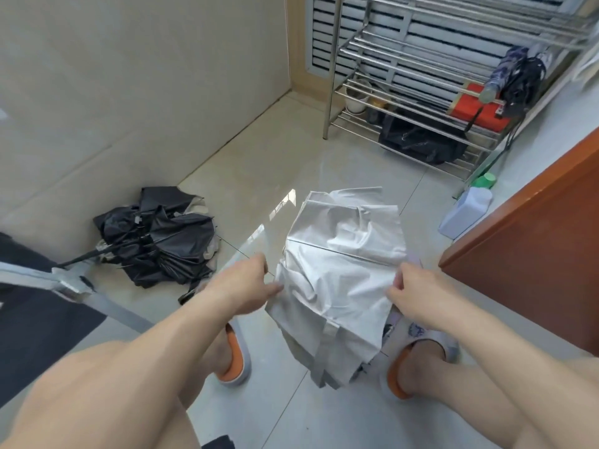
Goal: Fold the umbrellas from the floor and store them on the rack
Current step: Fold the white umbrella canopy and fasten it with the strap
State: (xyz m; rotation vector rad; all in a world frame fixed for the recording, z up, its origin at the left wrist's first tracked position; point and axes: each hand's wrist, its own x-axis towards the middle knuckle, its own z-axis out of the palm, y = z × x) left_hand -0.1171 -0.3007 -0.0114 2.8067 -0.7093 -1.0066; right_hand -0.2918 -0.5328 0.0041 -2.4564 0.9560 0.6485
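A silver-grey umbrella [340, 270] hangs collapsed between my hands, its canopy loose and crumpled above the floor. My left hand [246, 286] pinches the canopy's left edge. My right hand [418, 293] grips its right edge with curled fingers. A black umbrella [158, 244] lies half-collapsed on the tiles at the left, near the wall. The steel rack [405, 69] stands at the back right; two folded umbrellas, one blue-patterned [505, 69] and one black [522, 82], lie on its upper shelf.
A red box [476, 111] sits on the rack shelf, and a black bag [418, 140] lies under it. A white jug with a green cap [466, 209] stands by an orange-brown door [544, 254] at right. A grey metal frame [48, 280] crosses the left. My slippered feet stand below.
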